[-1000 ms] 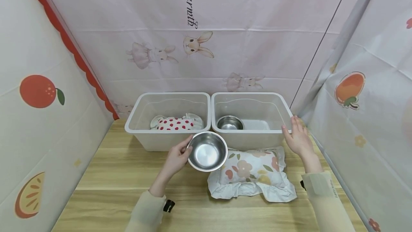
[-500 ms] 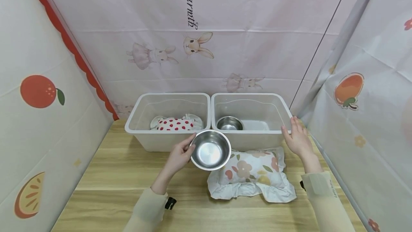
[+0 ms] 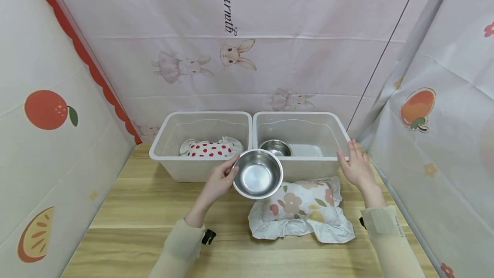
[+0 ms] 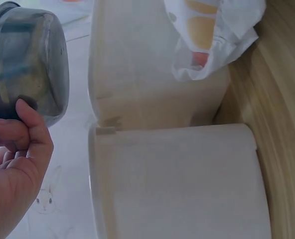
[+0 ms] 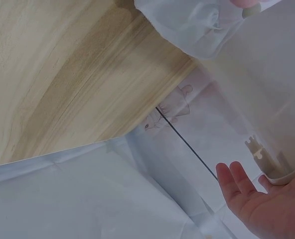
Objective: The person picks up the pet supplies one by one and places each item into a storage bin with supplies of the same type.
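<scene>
My left hand (image 3: 219, 180) pinches the left edge of a shiny stainless steel bowl (image 3: 257, 174). In the head view the bowl overlaps the front rim of the right white bin (image 3: 308, 158) and the corner of a floral frilled pillow (image 3: 299, 205). The left wrist view shows the bowl's outer side (image 4: 25, 64), raised above the bins, with fingers against it. My right hand (image 3: 358, 168) rests on the right bin's front right corner, its fingers straight along the rim. Inside that bin sits a smaller-looking steel bowl (image 3: 279, 146), partly hidden by the held one.
The left white bin (image 3: 162, 158) stands beside the right one and holds a small red-spotted pillow (image 3: 210, 148). Both bins sit at the back of the wooden table (image 3: 154, 218), against a printed curtain (image 3: 308, 63). More printed cloth hangs at both sides.
My left hand has carried the steel bowl a little to the right and upward in the head view, toward the right bin's rim. The right hand has stayed on the corner.
</scene>
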The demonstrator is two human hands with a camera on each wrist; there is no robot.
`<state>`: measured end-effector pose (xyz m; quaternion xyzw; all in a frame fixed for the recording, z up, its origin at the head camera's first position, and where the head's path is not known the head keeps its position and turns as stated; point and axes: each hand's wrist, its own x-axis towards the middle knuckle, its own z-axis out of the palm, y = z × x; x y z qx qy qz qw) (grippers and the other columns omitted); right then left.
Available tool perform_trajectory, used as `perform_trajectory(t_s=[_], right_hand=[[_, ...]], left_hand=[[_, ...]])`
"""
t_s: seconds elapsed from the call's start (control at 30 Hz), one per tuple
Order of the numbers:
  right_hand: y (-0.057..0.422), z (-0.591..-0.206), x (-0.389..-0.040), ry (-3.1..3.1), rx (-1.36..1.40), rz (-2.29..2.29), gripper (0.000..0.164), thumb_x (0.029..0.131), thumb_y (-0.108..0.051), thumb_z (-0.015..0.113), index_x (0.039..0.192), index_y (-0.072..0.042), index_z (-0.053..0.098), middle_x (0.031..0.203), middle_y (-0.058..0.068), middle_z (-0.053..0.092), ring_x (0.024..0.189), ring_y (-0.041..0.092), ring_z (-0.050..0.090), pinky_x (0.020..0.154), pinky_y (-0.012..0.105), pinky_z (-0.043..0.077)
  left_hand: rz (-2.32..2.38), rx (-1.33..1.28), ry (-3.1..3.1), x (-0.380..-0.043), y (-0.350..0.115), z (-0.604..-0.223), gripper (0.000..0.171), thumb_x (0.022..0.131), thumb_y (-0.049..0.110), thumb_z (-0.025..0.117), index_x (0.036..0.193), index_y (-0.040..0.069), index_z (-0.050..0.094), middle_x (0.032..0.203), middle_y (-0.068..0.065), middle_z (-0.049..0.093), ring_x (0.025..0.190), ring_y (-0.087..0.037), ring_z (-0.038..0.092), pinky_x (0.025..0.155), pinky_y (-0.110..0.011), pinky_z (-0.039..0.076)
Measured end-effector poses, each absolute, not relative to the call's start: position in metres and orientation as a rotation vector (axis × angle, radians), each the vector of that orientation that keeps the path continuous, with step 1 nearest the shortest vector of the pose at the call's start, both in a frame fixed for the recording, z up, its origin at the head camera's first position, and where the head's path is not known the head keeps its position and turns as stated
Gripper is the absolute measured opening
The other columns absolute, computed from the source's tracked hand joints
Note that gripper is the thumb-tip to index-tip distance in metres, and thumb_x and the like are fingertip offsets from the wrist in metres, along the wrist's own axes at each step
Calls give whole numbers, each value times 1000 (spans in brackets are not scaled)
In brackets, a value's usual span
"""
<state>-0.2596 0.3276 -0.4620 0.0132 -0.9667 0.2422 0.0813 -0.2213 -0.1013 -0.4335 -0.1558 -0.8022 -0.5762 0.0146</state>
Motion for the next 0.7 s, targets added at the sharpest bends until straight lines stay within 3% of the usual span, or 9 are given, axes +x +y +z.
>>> perform_trajectory(t_s=[0.7], right_hand=[[329,-467,-262,-2873,37,725,77,104,-49,23,152,8,9,159,28,6,133,61,16,105,71,19]], left_hand=[[-1841,-539,-2469,-230,-87,-414,45,99,7,55,143,3,48,58,-1,48,48,-11,46,45,-20,40]])
